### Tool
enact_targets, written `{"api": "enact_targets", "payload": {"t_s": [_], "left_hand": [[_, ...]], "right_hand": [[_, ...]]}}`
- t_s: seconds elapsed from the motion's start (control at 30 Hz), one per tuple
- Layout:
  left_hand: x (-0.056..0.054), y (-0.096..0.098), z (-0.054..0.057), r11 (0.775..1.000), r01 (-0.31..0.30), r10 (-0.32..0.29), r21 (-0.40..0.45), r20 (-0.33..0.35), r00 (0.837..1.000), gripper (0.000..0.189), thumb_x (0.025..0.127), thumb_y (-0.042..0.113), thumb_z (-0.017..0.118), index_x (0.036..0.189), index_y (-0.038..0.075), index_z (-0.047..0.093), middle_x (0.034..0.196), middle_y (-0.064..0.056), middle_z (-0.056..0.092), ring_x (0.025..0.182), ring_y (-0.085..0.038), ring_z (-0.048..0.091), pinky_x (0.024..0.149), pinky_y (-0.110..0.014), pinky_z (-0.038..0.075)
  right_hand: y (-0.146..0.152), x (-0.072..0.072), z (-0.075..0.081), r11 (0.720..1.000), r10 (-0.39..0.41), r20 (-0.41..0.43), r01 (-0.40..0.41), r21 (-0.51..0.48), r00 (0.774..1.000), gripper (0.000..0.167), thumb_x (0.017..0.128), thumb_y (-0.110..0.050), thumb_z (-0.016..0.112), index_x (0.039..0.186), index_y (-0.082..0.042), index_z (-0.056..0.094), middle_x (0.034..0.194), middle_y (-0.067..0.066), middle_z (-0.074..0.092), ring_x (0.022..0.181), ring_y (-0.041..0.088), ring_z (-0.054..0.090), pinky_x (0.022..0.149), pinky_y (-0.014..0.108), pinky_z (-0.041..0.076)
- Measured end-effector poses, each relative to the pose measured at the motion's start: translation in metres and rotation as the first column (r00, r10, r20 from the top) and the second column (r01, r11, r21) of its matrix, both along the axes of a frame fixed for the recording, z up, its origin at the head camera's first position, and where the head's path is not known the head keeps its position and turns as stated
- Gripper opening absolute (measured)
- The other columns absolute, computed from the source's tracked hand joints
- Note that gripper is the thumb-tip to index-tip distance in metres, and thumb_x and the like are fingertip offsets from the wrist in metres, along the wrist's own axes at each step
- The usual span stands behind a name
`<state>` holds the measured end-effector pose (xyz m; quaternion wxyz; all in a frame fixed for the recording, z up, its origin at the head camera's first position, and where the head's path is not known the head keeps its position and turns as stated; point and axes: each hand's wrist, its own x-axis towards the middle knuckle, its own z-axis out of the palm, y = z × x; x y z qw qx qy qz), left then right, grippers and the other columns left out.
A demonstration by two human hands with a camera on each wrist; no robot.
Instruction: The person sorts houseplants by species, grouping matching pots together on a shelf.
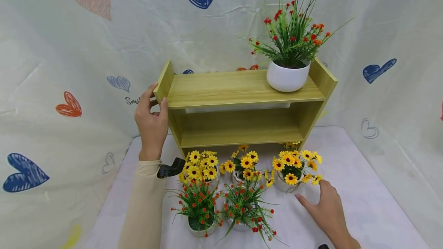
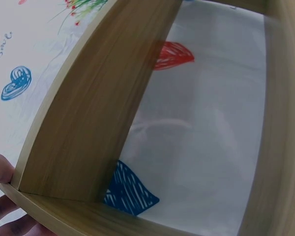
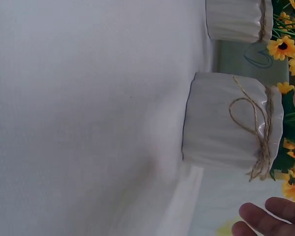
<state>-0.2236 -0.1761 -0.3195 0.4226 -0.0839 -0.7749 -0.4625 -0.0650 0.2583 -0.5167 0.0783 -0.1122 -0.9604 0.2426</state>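
Note:
A wooden shelf [image 1: 221, 124] stands at the back of the table. My left hand [image 1: 152, 124] holds its upper left side panel; in the left wrist view the thumb [image 2: 1, 167] lies on one side of the board edge and the fingers on the other. On the table, my right hand [image 1: 328, 208] is just right of a potted yellow daisy-like plant [image 1: 292, 168], its thumb and fingers spread apart. The right wrist view shows that plant's pale pot [image 3: 226, 123] tied with twine, and the fingertips [image 3: 253, 214] beside it, seemingly not touching.
A white pot [image 1: 288, 78] with red-flowered grass stands on the shelf's top right. Two more yellow-flowered plants [image 1: 200, 168] [image 1: 243, 164] sit before the shelf, with two red-flowered plants [image 1: 200, 210] [image 1: 243, 206] nearer me. A heart-patterned sheet [image 1: 221, 26] hangs behind.

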Motion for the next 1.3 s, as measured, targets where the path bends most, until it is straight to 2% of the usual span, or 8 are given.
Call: {"api": "enact_targets", "payload": {"t_s": [0.13, 0.2, 0.47, 0.57, 0.8, 1.0, 1.1, 1.3], "left_hand": [[0.0, -0.001, 0.0, 1.0, 0.004, -0.004, 0.003, 0.001, 1.0, 0.042, 0.104, 0.007, 0.064, 0.147, 0.008, 0.062, 0.127, -0.021, 0.068, 0.106, -0.037, 0.071, 0.07, -0.003, 0.046], [0.0, -0.001, 0.0, 1.0, 0.006, -0.006, 0.003, 0.001, 1.0, 0.043, 0.104, 0.007, 0.064, 0.147, 0.008, 0.062, 0.127, -0.021, 0.068, 0.106, -0.037, 0.071, 0.069, -0.003, 0.046], [0.0, -0.001, 0.0, 1.0, 0.001, -0.001, -0.006, 0.003, 1.0, 0.043, 0.104, 0.007, 0.064, 0.147, 0.006, 0.062, 0.129, -0.022, 0.068, 0.106, -0.037, 0.071, 0.07, -0.003, 0.047], [0.0, -0.001, 0.0, 1.0, 0.004, -0.004, -0.004, 0.006, 1.0, 0.043, 0.104, 0.007, 0.064, 0.147, 0.007, 0.062, 0.129, -0.021, 0.068, 0.107, -0.036, 0.071, 0.071, -0.003, 0.047], [0.0, -0.001, 0.0, 1.0, 0.002, -0.002, -0.009, 0.012, 1.0, 0.043, 0.104, 0.007, 0.064, 0.148, 0.007, 0.061, 0.13, -0.021, 0.068, 0.108, -0.036, 0.07, 0.071, -0.003, 0.047], [0.0, -0.001, 0.0, 1.0, 0.003, -0.003, -0.02, 0.005, 1.0, 0.043, 0.104, 0.007, 0.064, 0.147, 0.005, 0.061, 0.129, -0.023, 0.067, 0.107, -0.037, 0.07, 0.071, -0.003, 0.046], [0.0, -0.001, 0.0, 1.0, 0.003, -0.003, -0.019, 0.004, 1.0, 0.043, 0.104, 0.007, 0.064, 0.147, 0.005, 0.061, 0.129, -0.024, 0.067, 0.107, -0.037, 0.07, 0.071, -0.002, 0.046], [0.0, -0.002, 0.0, 1.0, -0.005, 0.005, -0.021, 0.012, 1.0, 0.043, 0.104, 0.007, 0.064, 0.147, 0.005, 0.061, 0.129, -0.023, 0.067, 0.107, -0.036, 0.07, 0.071, -0.002, 0.046]], "right_hand": [[-0.002, -0.007, -0.007, 0.999, 0.049, 0.093, -0.047, -0.027, 0.994, 0.095, 0.084, -0.05, 0.086, 0.134, 0.02, 0.045, 0.115, 0.039, 0.058, 0.103, 0.051, 0.059, 0.086, 0.062, 0.051], [-0.004, -0.01, -0.01, 0.997, 0.06, 0.104, -0.054, -0.061, 0.993, 0.104, 0.086, -0.052, 0.085, 0.144, 0.02, 0.039, 0.126, 0.043, 0.054, 0.115, 0.056, 0.056, 0.094, 0.066, 0.048], [-0.009, -0.021, -0.021, 0.978, 0.147, -0.102, -0.159, -0.131, 0.984, 0.106, 0.084, -0.036, 0.091, 0.155, 0.015, 0.032, 0.148, 0.046, 0.043, 0.134, 0.064, 0.043, 0.103, 0.075, 0.041], [-0.01, -0.024, -0.022, 0.972, 0.145, -0.116, -0.163, -0.168, 0.983, 0.103, 0.085, -0.034, 0.091, 0.153, 0.017, 0.032, 0.152, 0.046, 0.039, 0.139, 0.064, 0.039, 0.106, 0.075, 0.039], [-0.015, -0.031, -0.018, 0.952, 0.129, -0.035, -0.133, -0.277, 0.991, 0.108, 0.088, -0.035, 0.088, 0.158, 0.015, 0.023, 0.157, 0.044, 0.034, 0.144, 0.06, 0.035, 0.112, 0.071, 0.037], [-0.017, -0.039, -0.019, 0.945, 0.135, -0.041, -0.141, -0.296, 0.99, 0.108, 0.088, -0.035, 0.088, 0.157, 0.016, 0.024, 0.159, 0.042, 0.032, 0.147, 0.058, 0.032, 0.117, 0.07, 0.031], [-0.018, -0.042, -0.018, 0.939, 0.135, -0.012, -0.132, -0.318, 0.991, 0.104, 0.089, -0.035, 0.086, 0.157, 0.015, 0.026, 0.157, 0.04, 0.037, 0.146, 0.056, 0.037, 0.116, 0.068, 0.034], [-0.021, -0.047, -0.014, 0.948, 0.133, 0.133, -0.086, -0.307, 0.982, 0.105, 0.094, -0.044, 0.078, 0.156, 0.019, 0.023, 0.151, 0.044, 0.043, 0.138, 0.056, 0.049, 0.106, 0.064, 0.047]]}}
